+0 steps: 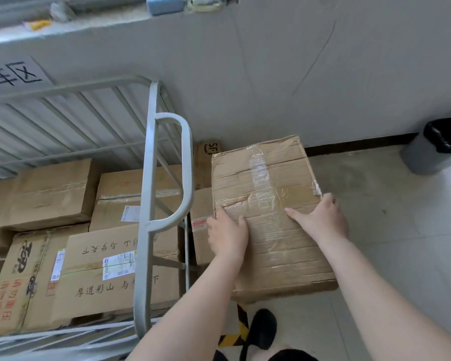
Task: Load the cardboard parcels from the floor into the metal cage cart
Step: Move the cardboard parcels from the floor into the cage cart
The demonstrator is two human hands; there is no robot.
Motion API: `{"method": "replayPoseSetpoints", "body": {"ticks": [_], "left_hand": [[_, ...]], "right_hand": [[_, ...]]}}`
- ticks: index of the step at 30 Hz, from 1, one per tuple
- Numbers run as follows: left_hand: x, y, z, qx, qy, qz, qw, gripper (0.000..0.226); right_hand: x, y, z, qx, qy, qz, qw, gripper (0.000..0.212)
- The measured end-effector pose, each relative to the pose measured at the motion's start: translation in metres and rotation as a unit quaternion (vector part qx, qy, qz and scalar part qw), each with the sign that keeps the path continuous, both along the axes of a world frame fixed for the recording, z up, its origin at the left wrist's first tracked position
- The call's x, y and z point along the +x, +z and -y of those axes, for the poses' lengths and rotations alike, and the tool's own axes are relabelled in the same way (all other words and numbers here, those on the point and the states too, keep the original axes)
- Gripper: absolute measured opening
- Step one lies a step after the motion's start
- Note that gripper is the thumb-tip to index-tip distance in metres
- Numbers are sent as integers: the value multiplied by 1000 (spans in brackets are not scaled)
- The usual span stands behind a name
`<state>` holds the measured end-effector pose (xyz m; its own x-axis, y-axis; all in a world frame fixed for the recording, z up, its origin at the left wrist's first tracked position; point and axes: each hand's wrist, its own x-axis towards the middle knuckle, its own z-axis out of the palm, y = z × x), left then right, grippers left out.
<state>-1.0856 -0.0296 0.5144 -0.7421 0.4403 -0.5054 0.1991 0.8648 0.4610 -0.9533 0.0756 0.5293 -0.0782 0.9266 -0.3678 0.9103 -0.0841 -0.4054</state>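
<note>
A worn brown cardboard parcel (266,183) with clear tape across its top sits right of the cage cart, resting on other boxes. My left hand (227,235) lies on its near left part, fingers spread and curled at the left edge. My right hand (320,220) presses on its right side, thumb over the top. The grey metal cage cart (151,194) stands at the left with its looped handle toward me. Inside it lie several cardboard parcels (115,269), some with printed characters and white labels.
More boxes (201,230) stand between the cart and the held parcel, one with an SF mark (208,152) by the wall. A grey bin with a black liner (438,147) stands at the right. Yellow-black floor tape and my dark shoe (261,329) are below.
</note>
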Motion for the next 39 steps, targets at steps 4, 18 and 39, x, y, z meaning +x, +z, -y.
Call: {"method": "replayPoseSetpoints", "body": {"ticks": [4,18,39], "left_hand": [[1,53,-15,64,-4,-15,998,65],[-104,222,34,225,66,-211,949,65],[-384,94,330,90,244,-116,959,63]], "right_hand": [[4,60,-9,60,-12,-12,998,89],[-104,194,28,181,50,-240,952,86],[-405,72,291,38,206,-172,963,85]]}}
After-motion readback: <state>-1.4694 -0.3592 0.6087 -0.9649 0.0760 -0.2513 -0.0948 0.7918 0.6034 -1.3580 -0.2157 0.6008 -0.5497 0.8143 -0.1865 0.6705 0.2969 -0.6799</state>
